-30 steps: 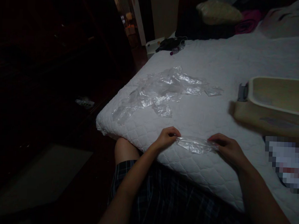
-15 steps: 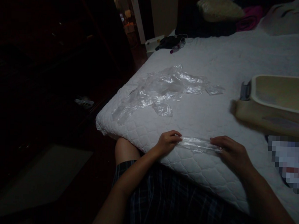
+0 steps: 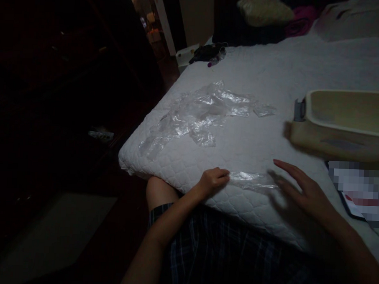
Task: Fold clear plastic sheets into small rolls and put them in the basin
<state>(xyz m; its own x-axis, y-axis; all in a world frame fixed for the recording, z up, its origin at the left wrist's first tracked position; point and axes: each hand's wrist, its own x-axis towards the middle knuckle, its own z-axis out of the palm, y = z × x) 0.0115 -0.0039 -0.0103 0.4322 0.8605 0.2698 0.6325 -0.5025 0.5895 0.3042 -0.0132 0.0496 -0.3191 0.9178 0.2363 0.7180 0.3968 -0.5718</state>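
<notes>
A small clear plastic bag [image 3: 249, 179] lies flat near the front edge of the white quilted mattress [image 3: 274, 78]. My left hand [image 3: 213, 180] is curled and pinches the bag's left end. My right hand [image 3: 300, 188] hovers just right of the bag with fingers spread and nothing in it; its fingers are slightly blurred. Further back lies a loose heap of clear plastic bags [image 3: 197, 113].
A beige plastic basket [image 3: 344, 123] sits on the mattress at the right. Pillows and clothes [image 3: 267, 11] are piled at the far end, with small dark items [image 3: 209, 54] near the far left corner. Left of the bed the floor is dark.
My right hand has let go of the bag's right end, opened and lifted a little to the right. The left hand keeps its pinch. The view shifted slightly.
</notes>
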